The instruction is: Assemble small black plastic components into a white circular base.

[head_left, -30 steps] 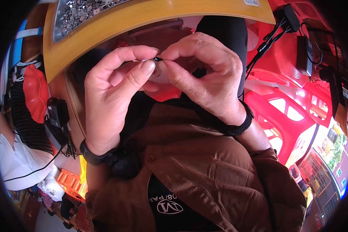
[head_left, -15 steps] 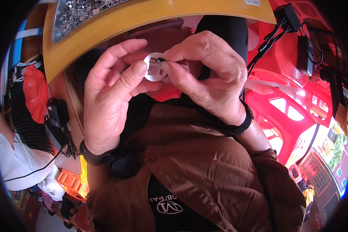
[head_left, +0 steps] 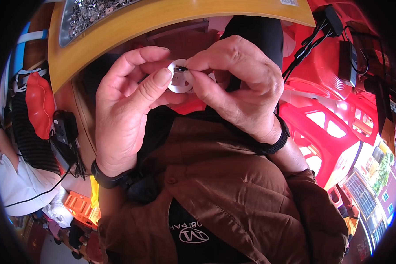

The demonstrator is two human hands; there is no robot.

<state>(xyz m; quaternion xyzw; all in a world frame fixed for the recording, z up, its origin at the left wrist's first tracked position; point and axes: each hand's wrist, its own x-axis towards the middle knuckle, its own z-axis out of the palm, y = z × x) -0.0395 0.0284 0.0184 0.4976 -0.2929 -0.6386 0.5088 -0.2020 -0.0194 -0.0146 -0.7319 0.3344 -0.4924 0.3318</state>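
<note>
Above my lap, a small round white disc-shaped part (head_left: 179, 88) with a cut-out middle is held between my two hands. My left hand (head_left: 130, 94) grips its left edge with the thumb in front, while the other fingers curl loosely behind. My right hand (head_left: 237, 79) pinches a small black piece (head_left: 181, 68) between thumb and index finger, at the upper right of the disc. The black piece lies against the disc; whether it is fixed to it I cannot tell. The fingertips hide part of both.
A yellow table (head_left: 171, 20) curves along the far side, bearing a metal tray (head_left: 68, 37) of many small shiny metal parts. Black adapters and cables (head_left: 312, 44) hang at the right by red plastic stools (head_left: 321, 119). Another person's white clothing (head_left: 26, 185) shows at the left.
The white disc and my left thumb have shifted slightly to the right. The disc is turned a little; my right hand keeps its pinch nearly in place.
</note>
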